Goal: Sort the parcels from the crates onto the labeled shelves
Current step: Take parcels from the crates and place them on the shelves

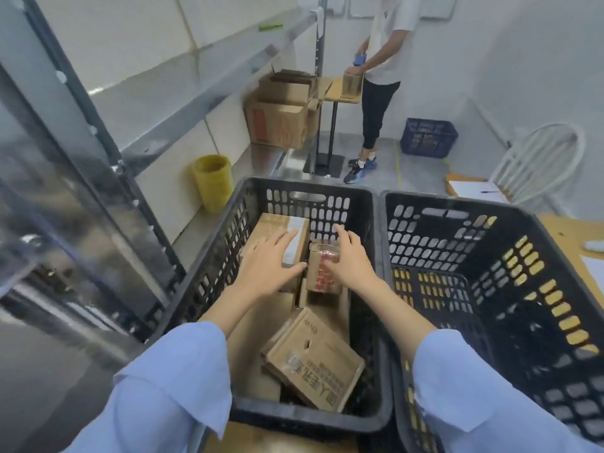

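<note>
Inside the left black crate (pixel 209 273), both hands reached down with fingers spread, neither clamped on anything. At 11 o'clock the left hand (pixel 266 264) lay flat on a large taped parcel (pixel 277 225); at 1 o'clock the right hand (pixel 351 256) rested against a small red-printed parcel (pixel 322 273) just beside it. Toward 6 o'clock lay a tilted printed carton (pixel 315 364). At 3 o'clock stood the second crate (pixel 490 289); metal shelves (pixel 183 103) rose at 10 o'clock.

Two black crates (pixel 379 204) sit side by side on a wooden table (pixel 568 230).
</note>
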